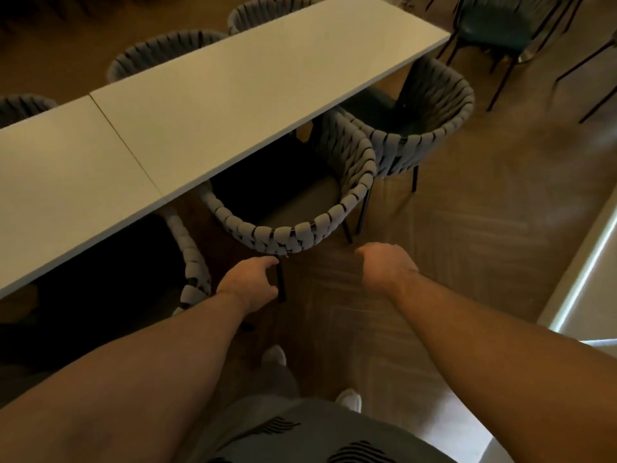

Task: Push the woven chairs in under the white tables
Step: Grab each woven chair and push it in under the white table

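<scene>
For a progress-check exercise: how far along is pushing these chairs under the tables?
Done: the far chairs sit tucked under the tables. In hand: the left hand and right hand are just behind the middle chair, its seat half out; touch unclear. Remaining: the right chair, angled and sticking out.

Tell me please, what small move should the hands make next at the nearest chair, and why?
Probably set both hands on the back rim of the woven chair. The left hand and right hand hover just short of it, holding nothing, and much of its seat shows outside the edge of the white table.
</scene>
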